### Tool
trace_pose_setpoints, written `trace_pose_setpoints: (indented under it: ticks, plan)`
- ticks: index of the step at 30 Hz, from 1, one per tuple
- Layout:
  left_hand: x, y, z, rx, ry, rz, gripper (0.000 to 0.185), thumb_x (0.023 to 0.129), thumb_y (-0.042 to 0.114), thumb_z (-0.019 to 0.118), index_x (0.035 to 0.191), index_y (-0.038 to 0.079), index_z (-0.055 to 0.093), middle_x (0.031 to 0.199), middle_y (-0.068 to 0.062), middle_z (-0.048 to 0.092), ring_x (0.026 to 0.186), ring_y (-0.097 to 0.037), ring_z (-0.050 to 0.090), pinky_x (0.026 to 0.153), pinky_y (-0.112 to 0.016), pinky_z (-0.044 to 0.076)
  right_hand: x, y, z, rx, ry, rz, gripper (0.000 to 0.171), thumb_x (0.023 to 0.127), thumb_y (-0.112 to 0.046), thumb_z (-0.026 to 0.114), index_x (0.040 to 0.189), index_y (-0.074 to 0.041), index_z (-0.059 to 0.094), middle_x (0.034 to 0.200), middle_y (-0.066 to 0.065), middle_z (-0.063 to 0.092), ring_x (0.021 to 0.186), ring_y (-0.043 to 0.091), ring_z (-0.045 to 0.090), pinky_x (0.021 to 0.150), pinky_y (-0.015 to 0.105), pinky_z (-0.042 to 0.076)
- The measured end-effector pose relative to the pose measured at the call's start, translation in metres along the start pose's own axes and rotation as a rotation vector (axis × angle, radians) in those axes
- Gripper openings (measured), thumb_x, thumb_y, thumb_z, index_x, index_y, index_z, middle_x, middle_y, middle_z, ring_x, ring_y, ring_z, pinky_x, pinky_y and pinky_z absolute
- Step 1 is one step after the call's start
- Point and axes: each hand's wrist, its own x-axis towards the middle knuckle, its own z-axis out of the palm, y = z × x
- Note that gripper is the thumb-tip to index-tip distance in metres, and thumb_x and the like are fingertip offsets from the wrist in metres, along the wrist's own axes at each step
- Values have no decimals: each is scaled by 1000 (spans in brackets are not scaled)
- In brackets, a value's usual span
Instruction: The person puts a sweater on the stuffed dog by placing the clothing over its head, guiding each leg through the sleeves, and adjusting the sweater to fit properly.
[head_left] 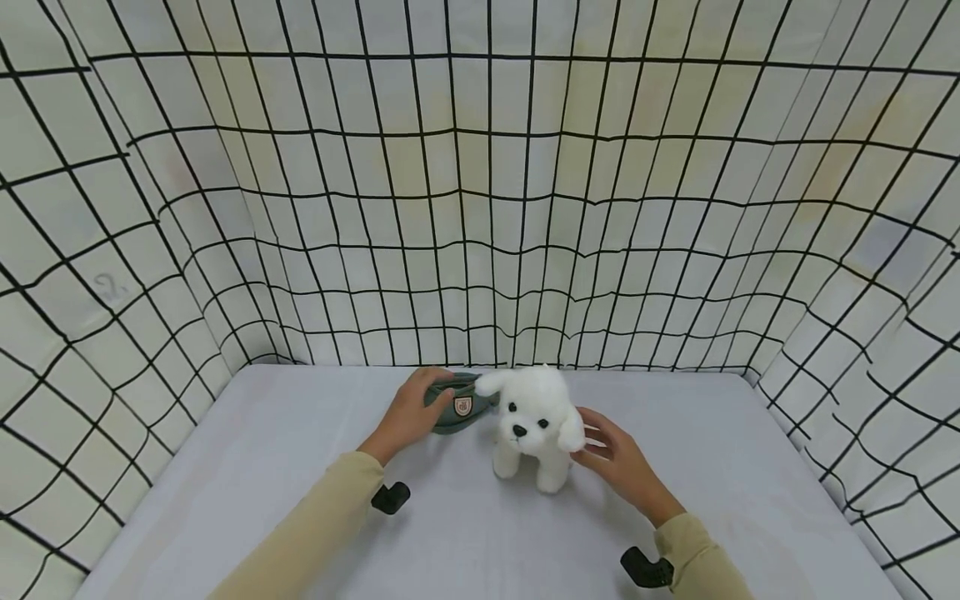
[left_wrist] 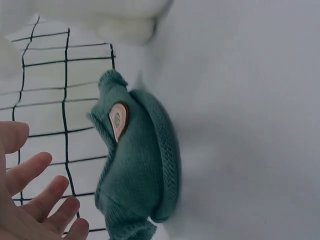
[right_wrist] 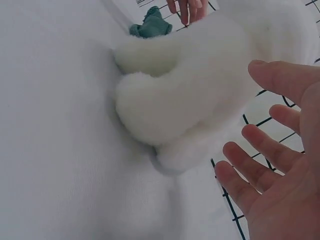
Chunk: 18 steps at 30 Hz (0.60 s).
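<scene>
neither hand grips anything. my left hand point(head_left: 408, 417) lies with fingers relaxed and spread against the small green knitted cap with a shield badge point(head_left: 456, 402); the wrist view shows a gap between fingers and knit, so contact is uncertain. my right hand point(head_left: 618, 461) is open too, fingers spread just beside the white fluffy plush dog point(head_left: 534, 423), at its flank, near touching.

progress, as i judge it: cap not on the dog, nothing lifted; picking up and fitting remain.

dog stands upright on four legs on the pale grey table top point(head_left: 300, 467), face toward me, body running away toward the black-gridded white backdrop point(head_left: 480, 208). cap lies flat just left of the dog's head, badge toward me, long axis roughly left-right.
</scene>
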Motion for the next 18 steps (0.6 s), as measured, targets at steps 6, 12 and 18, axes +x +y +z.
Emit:
trace_pose_setpoints:
  ticks: [6,12,18]
  plan:
    - [12,-15,-3,66,-19,-64,43,101,32,49,138,12,49,148,-16,39,140,-38,35,111,-57,32,-4,-2,-1,6,13,-2,56,90,-23,69,140,-16,46,143,10,50,124,37,53,99,50,48]
    - [23,-24,-1,121,-71,-146,53,97,23,53,145,6,39,151,-22,33,139,-43,33,110,-61,31,-10,1,-2,-17,20,12,54,91,-24,68,140,-17,46,143,9,50,124,36,54,97,38,51]
    - [26,-29,1,166,-87,-191,56,91,14,55,143,-1,40,142,-26,43,130,-42,43,105,-62,35,-14,1,-3,5,21,28,52,91,-21,67,139,-15,47,141,11,51,122,34,55,93,25,52]
